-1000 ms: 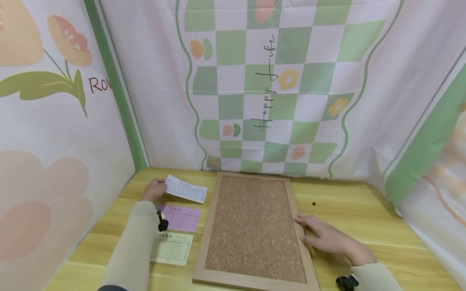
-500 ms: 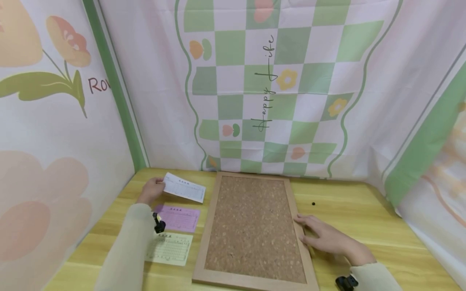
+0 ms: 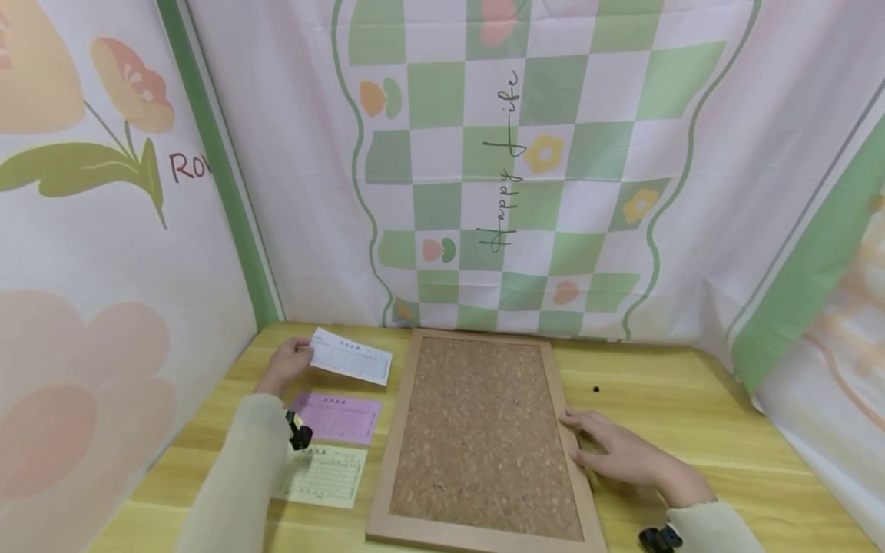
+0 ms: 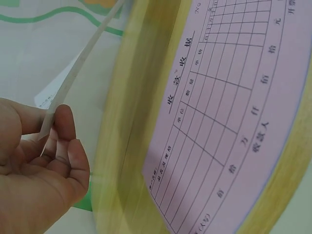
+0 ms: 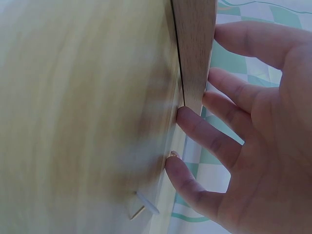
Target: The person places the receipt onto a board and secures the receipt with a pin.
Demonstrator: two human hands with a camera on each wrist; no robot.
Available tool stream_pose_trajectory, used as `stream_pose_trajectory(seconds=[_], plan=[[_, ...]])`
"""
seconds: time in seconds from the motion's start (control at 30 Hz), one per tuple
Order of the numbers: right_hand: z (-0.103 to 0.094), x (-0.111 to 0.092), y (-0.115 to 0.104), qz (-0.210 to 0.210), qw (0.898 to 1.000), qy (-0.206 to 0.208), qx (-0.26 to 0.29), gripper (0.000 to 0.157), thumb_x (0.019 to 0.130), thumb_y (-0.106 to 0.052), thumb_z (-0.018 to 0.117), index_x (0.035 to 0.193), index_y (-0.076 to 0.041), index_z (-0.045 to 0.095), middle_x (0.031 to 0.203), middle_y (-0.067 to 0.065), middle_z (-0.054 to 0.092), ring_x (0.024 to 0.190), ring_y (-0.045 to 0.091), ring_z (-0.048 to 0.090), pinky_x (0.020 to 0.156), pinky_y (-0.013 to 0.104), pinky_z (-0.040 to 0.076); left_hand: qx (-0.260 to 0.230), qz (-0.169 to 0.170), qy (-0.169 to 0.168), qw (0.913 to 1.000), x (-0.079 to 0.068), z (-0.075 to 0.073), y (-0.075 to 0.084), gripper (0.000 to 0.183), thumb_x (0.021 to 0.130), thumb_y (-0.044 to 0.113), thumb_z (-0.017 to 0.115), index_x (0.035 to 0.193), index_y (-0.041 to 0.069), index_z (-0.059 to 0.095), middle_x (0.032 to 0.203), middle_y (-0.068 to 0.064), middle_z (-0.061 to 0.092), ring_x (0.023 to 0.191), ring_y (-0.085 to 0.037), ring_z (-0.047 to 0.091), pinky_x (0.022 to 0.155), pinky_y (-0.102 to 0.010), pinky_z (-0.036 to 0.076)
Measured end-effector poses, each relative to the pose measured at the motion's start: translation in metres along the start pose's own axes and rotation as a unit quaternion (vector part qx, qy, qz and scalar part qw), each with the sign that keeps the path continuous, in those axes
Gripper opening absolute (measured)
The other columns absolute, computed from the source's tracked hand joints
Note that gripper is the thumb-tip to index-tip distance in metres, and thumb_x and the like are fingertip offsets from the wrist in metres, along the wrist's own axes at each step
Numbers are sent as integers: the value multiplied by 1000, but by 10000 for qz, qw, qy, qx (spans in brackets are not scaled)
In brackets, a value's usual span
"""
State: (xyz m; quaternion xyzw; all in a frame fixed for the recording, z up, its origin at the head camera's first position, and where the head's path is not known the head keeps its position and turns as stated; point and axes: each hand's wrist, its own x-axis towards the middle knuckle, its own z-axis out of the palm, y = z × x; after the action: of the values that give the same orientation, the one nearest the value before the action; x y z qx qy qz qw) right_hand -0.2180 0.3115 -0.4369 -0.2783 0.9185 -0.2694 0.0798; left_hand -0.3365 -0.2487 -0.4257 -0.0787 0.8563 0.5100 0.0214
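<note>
At the back left of the table, my left hand (image 3: 285, 364) pinches the left end of a white receipt slip (image 3: 351, 358) between thumb and fingertips. The left wrist view shows this slip (image 4: 73, 73) almost edge-on, raised off the wood. Below it lie a purple receipt slip (image 3: 340, 418) and a pale yellow one (image 3: 325, 478), partly behind my left sleeve. A wood-framed cork board (image 3: 484, 438) lies in the middle. My right hand (image 3: 625, 453) rests with its fingertips against the board's right frame edge (image 5: 195, 48), fingers spread and loosely extended.
A small thumbtack (image 5: 147, 202) lies on the table beyond my right fingers; in the head view it is a dark dot (image 3: 596, 389). A printed curtain (image 3: 442, 192) hangs along the table's back edge, with more fabric (image 3: 104, 253) on the left.
My left hand has shifted slightly left, carrying the white receipt slip a little with it. The right hand stays at the board's edge.
</note>
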Motion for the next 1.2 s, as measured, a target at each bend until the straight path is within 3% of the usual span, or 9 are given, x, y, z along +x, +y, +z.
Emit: stream_pose_trajectory(seconds=[0.5,0.9,1.2], plan=[[0,1,1,70,10000,25,1,62,101,-36,60,147,3,44,148,28,41,133,48,41,101,63,37,-101,274,87,9995,-8,5,5,51,105,20,43,147,-8,36,145,-31,41,133,-44,40,111,-56,31],[-3,2,0,94,9999,-67,73,61,99,-33,64,144,4,47,147,30,40,130,49,43,100,64,37,-439,440,-70,9980,-11,23,13,47,106,17,45,144,-8,39,137,-28,49,118,-36,52,102,-48,42],[-4,5,-3,140,9999,-52,-45,59,98,-34,65,142,3,50,145,29,43,127,47,48,99,62,39,-565,538,-322,9964,-16,35,19,44,105,15,46,142,-9,42,135,-29,51,118,-37,54,101,-48,45]])
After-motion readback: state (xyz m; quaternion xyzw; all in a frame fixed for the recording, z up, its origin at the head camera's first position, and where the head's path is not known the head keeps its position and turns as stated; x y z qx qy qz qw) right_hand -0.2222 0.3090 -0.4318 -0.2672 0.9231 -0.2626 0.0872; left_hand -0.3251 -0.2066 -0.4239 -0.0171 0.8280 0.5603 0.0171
